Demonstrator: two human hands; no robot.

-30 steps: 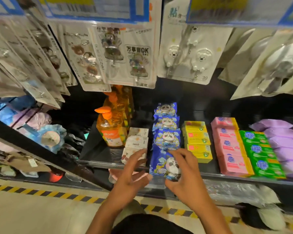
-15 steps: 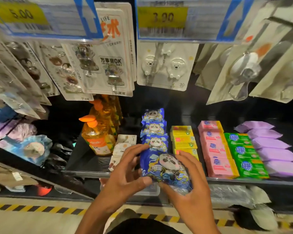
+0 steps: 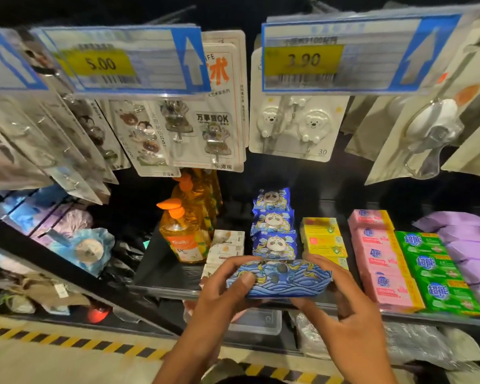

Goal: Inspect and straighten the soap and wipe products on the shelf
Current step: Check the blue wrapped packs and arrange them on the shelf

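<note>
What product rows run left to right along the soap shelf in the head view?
Orange pump bottles → white boxes → blue panda packs → yellow soap boxes → pink soap bars → green soap bars → purple packs.

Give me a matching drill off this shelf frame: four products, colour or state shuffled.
Things:
1. panda wipe pack
2. pump bottle
3. soap bars at the shelf front, right of the hands
4. soap bars next to those, further right

States:
A. green wrapper
B. orange liquid, orange pump
C. pink wrapper
D. lifted at the shelf front, left hand and right hand at its ends

Pairs: 1-D, 2-B, 3-C, 4-A
</note>
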